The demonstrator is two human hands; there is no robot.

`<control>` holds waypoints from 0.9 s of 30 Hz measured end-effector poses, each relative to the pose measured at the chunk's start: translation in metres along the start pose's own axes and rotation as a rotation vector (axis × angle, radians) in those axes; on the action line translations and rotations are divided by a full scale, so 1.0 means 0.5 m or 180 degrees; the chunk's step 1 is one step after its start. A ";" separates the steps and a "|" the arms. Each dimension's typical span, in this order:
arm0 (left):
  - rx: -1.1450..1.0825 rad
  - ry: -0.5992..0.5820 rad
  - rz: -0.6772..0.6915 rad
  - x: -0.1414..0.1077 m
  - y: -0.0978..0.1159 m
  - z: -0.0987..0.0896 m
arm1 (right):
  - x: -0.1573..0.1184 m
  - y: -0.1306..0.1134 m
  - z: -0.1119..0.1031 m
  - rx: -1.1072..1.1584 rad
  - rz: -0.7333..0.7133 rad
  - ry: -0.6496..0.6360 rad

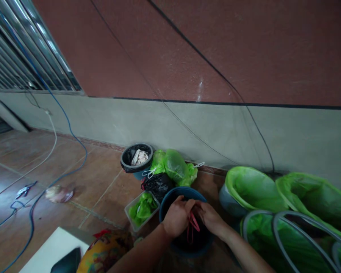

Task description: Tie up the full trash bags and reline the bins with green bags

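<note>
Both hands meet over a round blue bin near the bottom middle of the view. My left hand is closed, its fingers pressed together at a red drawstring. Beside it, my right hand is also closed at the same drawstring, which hangs in loops between the hands. Dark plastic seems to lie inside the bin, but its shape is hard to make out. Just behind the bin sit a tied black bag and tied green bags.
A small bin with a black liner stands by the wall. A clear tray holds green bags. Green-lined bins crowd the right. A white box is at lower left; a blue cable crosses the floor.
</note>
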State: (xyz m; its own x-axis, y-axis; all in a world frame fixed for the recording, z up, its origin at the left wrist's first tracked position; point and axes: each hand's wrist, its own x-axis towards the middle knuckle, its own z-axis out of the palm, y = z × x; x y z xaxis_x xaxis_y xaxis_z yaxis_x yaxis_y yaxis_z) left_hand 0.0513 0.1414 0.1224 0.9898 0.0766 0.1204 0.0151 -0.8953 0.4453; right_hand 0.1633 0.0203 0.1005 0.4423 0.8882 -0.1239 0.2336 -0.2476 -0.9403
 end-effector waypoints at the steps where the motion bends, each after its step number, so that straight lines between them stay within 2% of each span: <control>1: 0.0069 0.0069 -0.0045 0.000 -0.002 0.003 | 0.001 0.001 0.002 0.0027 -0.0026 -0.0106; 4: 0.0328 0.0208 -0.0209 -0.003 -0.005 0.011 | 0.003 0.000 0.006 0.0044 -0.0058 -0.0162; 9: 0.0648 0.0356 -0.0312 -0.011 0.002 0.013 | 0.008 -0.001 0.005 0.0007 0.0285 -0.0116; 11: 0.0681 0.0270 -0.0402 -0.010 0.007 0.007 | 0.008 -0.008 0.002 -0.0342 0.0295 0.0027; 17: 0.0637 -0.0300 -0.0771 -0.002 0.019 -0.014 | -0.009 -0.026 -0.015 -0.2065 -0.0038 0.0556; 20: 0.0321 -0.0388 -0.1254 -0.010 0.013 -0.014 | -0.020 -0.018 -0.033 -0.2712 0.0253 0.0776; 23: -0.0187 -0.0345 -0.1816 -0.018 -0.004 -0.008 | -0.023 -0.002 -0.048 -0.2984 0.0541 0.0891; 25: -0.0823 -0.0222 -0.2089 -0.016 -0.017 -0.003 | -0.018 0.005 -0.054 -0.2786 0.0534 0.0876; 27: -0.1777 -0.0040 -0.2329 -0.007 -0.026 0.001 | -0.011 0.008 -0.057 -0.2320 0.0434 0.0869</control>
State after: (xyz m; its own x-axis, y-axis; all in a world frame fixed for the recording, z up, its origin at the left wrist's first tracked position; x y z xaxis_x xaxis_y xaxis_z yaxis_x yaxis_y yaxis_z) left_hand 0.0478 0.1525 0.1155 0.7619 0.5326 -0.3684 0.5707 -0.2833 0.7707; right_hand 0.1862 0.0034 0.1064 0.6828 0.7287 -0.0520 0.6289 -0.6225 -0.4658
